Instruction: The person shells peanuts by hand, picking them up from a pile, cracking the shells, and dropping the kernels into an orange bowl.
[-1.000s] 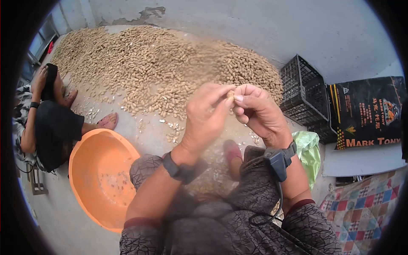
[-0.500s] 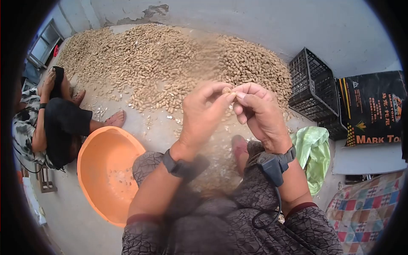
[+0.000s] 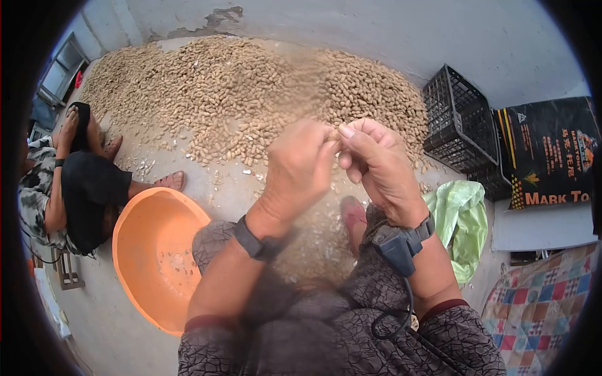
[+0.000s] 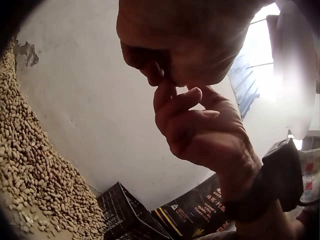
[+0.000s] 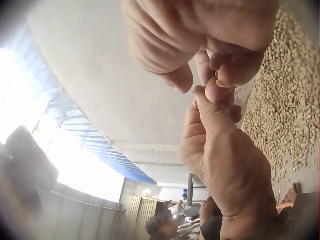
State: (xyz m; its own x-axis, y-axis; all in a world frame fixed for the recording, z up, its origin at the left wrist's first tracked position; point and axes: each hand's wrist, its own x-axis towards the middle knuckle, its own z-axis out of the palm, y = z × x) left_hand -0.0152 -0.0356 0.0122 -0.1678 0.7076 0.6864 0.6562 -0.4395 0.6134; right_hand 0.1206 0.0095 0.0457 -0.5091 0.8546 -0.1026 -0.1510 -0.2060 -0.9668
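In the head view both hands meet in front of the peanut heap, fingertip to fingertip. My left hand (image 3: 295,172), slightly blurred, is turned with its knuckles up and pinches a peanut (image 3: 334,134) between thumb and fingers. From the other side, the thumb and forefinger of my right hand (image 3: 389,172) pinch the same peanut. Only a small tan bit of it shows; the fingers hide the rest. The left wrist view has my left hand (image 4: 175,42) above and the right below. In the right wrist view my right hand (image 5: 200,35) is uppermost.
A wide peanut heap (image 3: 238,94) lies along the wall. An orange basin (image 3: 147,232) with a few small bits inside stands at left, beside a seated person (image 3: 94,182). Rightward are a black crate (image 3: 461,119), a green bag (image 3: 461,232) and a black printed sack (image 3: 552,150).
My left hand has rolled over, its knuckles turning upward, and the peanut is more covered now. The right hand keeps its pinch. The head view has shifted slightly.
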